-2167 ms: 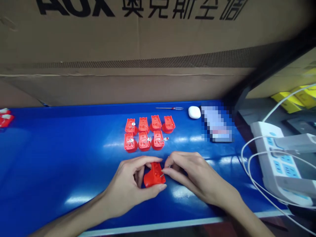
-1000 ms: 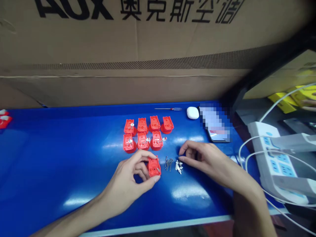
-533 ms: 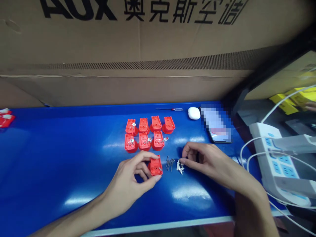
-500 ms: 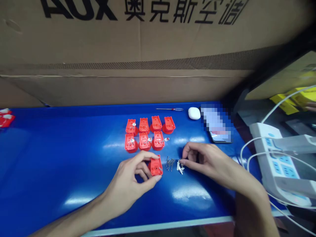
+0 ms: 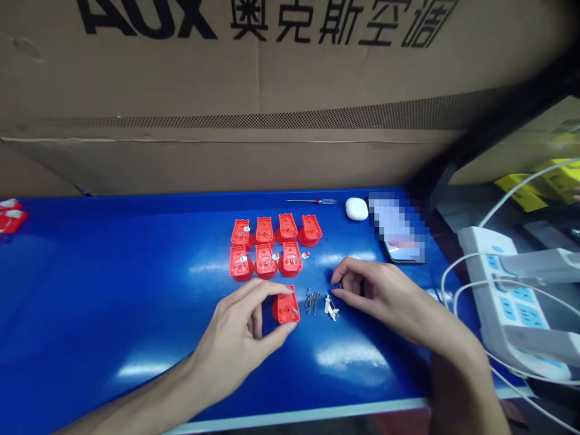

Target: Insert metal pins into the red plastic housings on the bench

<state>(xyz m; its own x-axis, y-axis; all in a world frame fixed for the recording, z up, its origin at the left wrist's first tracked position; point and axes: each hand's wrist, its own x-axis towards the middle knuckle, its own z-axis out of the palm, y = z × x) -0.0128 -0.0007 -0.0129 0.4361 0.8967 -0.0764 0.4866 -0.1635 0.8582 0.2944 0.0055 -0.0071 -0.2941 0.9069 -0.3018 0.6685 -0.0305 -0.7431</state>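
Note:
My left hand [image 5: 247, 323] grips a red plastic housing [image 5: 287, 307], thumb at its near end and index finger at its far end. The housing's hollow side faces up, and a small metal piece sticks out near its right edge. Just right of it lie several metal screws [image 5: 312, 302] in a loose bunch. Beside those is a small heap of white plastic pieces [image 5: 331, 307]. My right hand [image 5: 371, 287] hovers at the heap with fingers curled; a gap shows between thumb and index fingertip, with nothing visible in it.
Several similar red housings [image 5: 265, 261] stand in two rows beyond my hands, some with white-tipped metal pieces. A screwdriver [image 5: 324, 201], a white rounded case [image 5: 356, 209] and a phone [image 5: 408, 251] lie farther back. A white power strip [image 5: 493, 266] with cables is at right; a large carton [image 5: 254, 78] stands behind.
My right hand has drawn slightly up and away from the white pieces, and its thumb and index finger have parted. My left hand still holds the red housing, almost unmoved.

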